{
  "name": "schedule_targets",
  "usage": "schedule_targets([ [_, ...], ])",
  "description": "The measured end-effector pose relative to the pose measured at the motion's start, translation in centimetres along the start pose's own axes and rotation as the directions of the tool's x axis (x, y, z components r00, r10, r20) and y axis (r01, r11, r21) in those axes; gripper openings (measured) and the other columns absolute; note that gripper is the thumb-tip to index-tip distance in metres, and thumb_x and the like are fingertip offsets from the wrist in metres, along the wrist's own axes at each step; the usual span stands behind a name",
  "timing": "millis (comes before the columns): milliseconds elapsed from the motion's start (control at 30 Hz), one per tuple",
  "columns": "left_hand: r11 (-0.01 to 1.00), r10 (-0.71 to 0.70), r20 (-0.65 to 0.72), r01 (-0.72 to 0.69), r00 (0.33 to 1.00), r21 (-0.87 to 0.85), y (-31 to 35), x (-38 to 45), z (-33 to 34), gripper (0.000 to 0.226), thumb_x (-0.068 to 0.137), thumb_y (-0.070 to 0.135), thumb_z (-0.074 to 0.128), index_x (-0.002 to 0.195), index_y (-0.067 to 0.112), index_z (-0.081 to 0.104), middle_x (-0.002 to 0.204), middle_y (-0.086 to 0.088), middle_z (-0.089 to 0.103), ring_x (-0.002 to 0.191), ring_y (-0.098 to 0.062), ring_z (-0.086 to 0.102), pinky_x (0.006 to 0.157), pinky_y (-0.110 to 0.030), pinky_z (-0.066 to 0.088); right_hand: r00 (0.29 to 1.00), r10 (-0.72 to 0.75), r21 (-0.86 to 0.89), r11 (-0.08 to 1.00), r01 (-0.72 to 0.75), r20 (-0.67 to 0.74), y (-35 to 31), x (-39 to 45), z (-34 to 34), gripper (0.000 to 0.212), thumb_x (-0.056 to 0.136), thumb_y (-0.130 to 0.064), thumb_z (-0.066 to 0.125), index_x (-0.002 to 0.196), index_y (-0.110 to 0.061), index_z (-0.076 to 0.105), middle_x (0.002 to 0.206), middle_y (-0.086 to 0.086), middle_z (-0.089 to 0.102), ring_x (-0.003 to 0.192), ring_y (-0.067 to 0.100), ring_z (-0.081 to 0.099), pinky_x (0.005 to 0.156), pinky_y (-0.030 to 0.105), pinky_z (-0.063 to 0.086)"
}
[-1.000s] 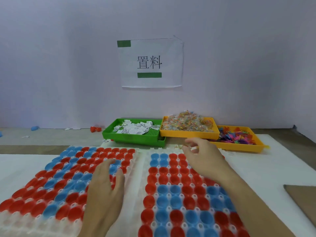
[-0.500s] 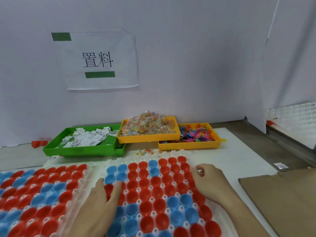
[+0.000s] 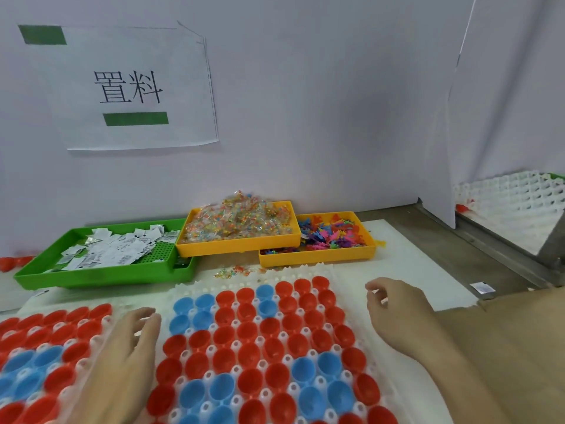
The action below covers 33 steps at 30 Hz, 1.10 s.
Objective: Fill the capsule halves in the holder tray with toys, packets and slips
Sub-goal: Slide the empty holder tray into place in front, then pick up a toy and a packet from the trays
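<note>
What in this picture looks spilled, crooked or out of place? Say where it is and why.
A few clear packets lie loose on the white mat in front of the yellow trays, outside any tray. The packet tray sits tilted, its ends propped on the green tray and the toy tray.

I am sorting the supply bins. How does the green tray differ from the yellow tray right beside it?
The green tray holds flat white paper slips in a thin layer; the yellow tray holds clear packets heaped above its rim. The green tray rests flat; the yellow tray's edge overlaps it, raised. Both are shallow rectangular plastic trays.
</note>
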<state>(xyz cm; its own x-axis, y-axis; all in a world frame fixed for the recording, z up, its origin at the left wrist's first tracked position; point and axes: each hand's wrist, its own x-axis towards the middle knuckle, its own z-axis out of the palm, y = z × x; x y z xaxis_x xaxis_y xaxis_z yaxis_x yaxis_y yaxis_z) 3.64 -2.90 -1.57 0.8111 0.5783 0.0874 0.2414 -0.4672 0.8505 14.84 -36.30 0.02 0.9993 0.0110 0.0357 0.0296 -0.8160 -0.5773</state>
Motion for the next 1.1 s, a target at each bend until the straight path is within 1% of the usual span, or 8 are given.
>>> schedule_targets([
  [100,0.981,-0.058,-0.048,0.048,0.997,-0.189,-0.7,0.4,0.0,0.023,0.081,0.060,0.043,0.090,0.052,0.063,0.112,-0.003,0.063,0.104,-0.024,0.061,0.096,-0.051,0.046,0.998,0.057,-0.265,0.962,-0.061,-0.021,2.5,-1.0,-1.0,0.043,0.102,-0.024,0.040,0.145,-0.020,0.042,0.150,0.003,0.040,0.135,0.024,0.041,0.110,0.033,0.031],
  [167,0.963,-0.064,-0.057,0.046,0.996,-0.267,-1.2,0.8,0.1,0.023,0.096,0.043,0.045,0.090,0.045,0.067,0.113,-0.003,0.065,0.108,-0.025,0.061,0.094,-0.047,0.046,0.991,0.132,-0.383,0.916,-0.117,0.015,4.0,-1.9,-1.2,0.048,0.102,-0.027,0.035,0.150,-0.021,0.032,0.159,0.000,0.025,0.143,0.023,0.031,0.115,0.037,0.029],
  [300,0.958,-0.042,-0.031,0.032,0.999,-0.285,-2.1,0.7,0.4,0.029,0.104,0.030,0.040,0.096,0.038,0.067,0.114,0.005,0.067,0.114,-0.021,0.059,0.106,-0.049,0.041,0.988,0.145,-0.417,0.902,-0.109,0.056,5.7,-2.7,-0.8,0.049,0.106,-0.029,0.031,0.154,-0.019,0.022,0.162,-0.002,0.016,0.149,0.019,0.018,0.117,0.037,0.027],
  [500,0.951,0.000,-0.040,-0.012,0.999,-0.310,-2.4,0.6,0.8,0.026,0.104,0.027,0.043,0.099,0.035,0.067,0.114,0.008,0.067,0.113,-0.016,0.060,0.105,-0.048,0.043,0.989,0.138,-0.362,0.925,-0.112,0.047,6.6,-2.3,-0.6,0.053,0.107,-0.028,0.033,0.156,-0.014,0.018,0.165,0.002,0.011,0.152,0.020,0.012,0.119,0.036,0.024],
  [700,0.958,0.010,-0.055,-0.025,0.998,-0.286,-2.7,0.6,0.8,0.024,0.102,0.027,0.048,0.099,0.043,0.066,0.111,0.008,0.068,0.111,-0.016,0.061,0.103,-0.052,0.045,0.994,0.111,-0.390,0.916,-0.097,0.014,6.7,-2.1,-0.2,0.039,0.105,-0.025,0.035,0.142,-0.014,0.036,0.152,0.001,0.032,0.140,0.019,0.032,0.109,0.035,0.037],
  [867,0.968,0.019,-0.069,-0.036,0.997,-0.248,-2.1,0.6,0.9,0.023,0.102,0.025,0.049,0.099,0.040,0.065,0.112,0.005,0.067,0.109,-0.019,0.061,0.099,-0.050,0.047,0.997,0.082,-0.479,0.875,-0.076,-0.009,5.7,-1.4,-0.4,0.039,0.103,-0.028,0.034,0.140,-0.017,0.038,0.145,-0.001,0.038,0.137,0.019,0.033,0.108,0.035,0.037],
  [967,0.965,-0.017,-0.085,-0.006,0.996,-0.263,-0.9,1.0,1.4,0.021,0.102,0.023,0.047,0.101,0.033,0.065,0.110,0.004,0.064,0.103,-0.017,0.060,0.096,-0.050,0.048,0.999,0.004,-0.386,0.922,-0.022,-0.047,2.8,0.4,-0.9,0.046,0.104,-0.034,0.038,0.148,-0.018,0.037,0.151,0.000,0.040,0.140,0.021,0.036,0.111,0.038,0.034],
  [1100,0.966,-0.046,-0.068,0.027,0.997,-0.258,0.2,1.7,2.0,0.020,0.102,0.025,0.044,0.106,0.029,0.063,0.098,0.013,0.056,0.089,-0.008,0.053,0.077,-0.040,0.047,0.967,-0.211,-0.243,0.954,0.173,-0.142,-1.7,4.8,-1.2,0.036,0.101,-0.028,0.052,0.135,-0.020,0.057,0.131,0.004,0.060,0.120,0.024,0.055,0.100,0.044,0.048],
])
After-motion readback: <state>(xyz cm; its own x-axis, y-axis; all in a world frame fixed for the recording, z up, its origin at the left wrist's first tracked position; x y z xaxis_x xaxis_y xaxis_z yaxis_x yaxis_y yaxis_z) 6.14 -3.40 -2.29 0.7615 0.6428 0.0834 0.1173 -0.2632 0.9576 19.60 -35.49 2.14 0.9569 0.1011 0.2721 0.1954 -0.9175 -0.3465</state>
